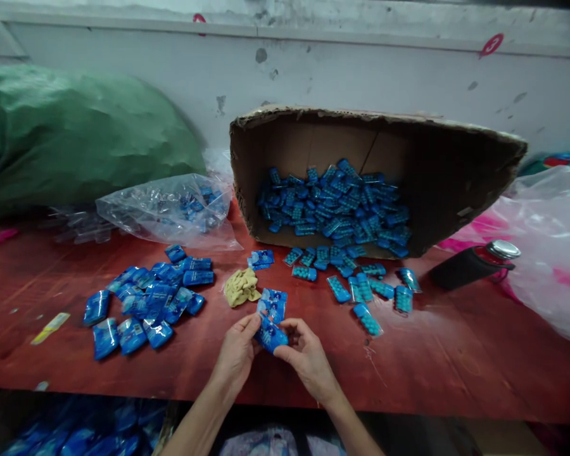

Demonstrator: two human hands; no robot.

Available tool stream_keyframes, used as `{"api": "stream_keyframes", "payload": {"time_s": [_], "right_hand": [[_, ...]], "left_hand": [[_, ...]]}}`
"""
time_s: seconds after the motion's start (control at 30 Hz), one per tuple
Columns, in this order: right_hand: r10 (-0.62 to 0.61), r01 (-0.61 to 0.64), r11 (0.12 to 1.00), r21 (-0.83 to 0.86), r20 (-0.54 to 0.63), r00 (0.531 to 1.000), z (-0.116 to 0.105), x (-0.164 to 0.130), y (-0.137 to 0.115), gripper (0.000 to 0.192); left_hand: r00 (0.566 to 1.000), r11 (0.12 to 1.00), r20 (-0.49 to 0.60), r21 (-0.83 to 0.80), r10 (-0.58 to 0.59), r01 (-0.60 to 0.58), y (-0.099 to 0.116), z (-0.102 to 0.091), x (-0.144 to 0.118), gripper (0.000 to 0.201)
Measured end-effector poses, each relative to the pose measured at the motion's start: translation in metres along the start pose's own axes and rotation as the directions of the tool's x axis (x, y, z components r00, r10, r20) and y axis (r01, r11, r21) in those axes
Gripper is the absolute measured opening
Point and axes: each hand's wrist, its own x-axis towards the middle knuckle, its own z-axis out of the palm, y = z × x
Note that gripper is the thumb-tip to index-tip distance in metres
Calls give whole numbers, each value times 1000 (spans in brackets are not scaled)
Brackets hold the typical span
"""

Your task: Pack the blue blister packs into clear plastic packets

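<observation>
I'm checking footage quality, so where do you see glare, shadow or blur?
Head view: glare on the silver bottle cap and shiny blue plastic packets; deep shadow inside the brown cardboard box; blur on the dim blue heap at lower left.

The view is dim and soft, the box [446,177] shadowed inside.

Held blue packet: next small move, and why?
I'd probably tilt the packet to check its ends before laying it down. The left hand and right hand both grip it, and the fingers partly cover its ends, so I can't tell whether it's closed. Similar packets lie in the pile on the left.
</observation>
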Motion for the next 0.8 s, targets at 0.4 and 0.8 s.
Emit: {"api": "stream_keyframes", "payload": {"time_s": [0.4, 0.8], "right_hand": [[-229, 194, 924, -329, -70, 971, 1, -3, 1, 30], [-62, 43, 994, 101, 202, 977, -15, 4, 0, 71]], "left_hand": [[977, 972, 94, -121, -189, 200, -11, 5, -8, 19], [903, 955, 372, -111, -216, 275, -15, -6, -6, 23]]}}
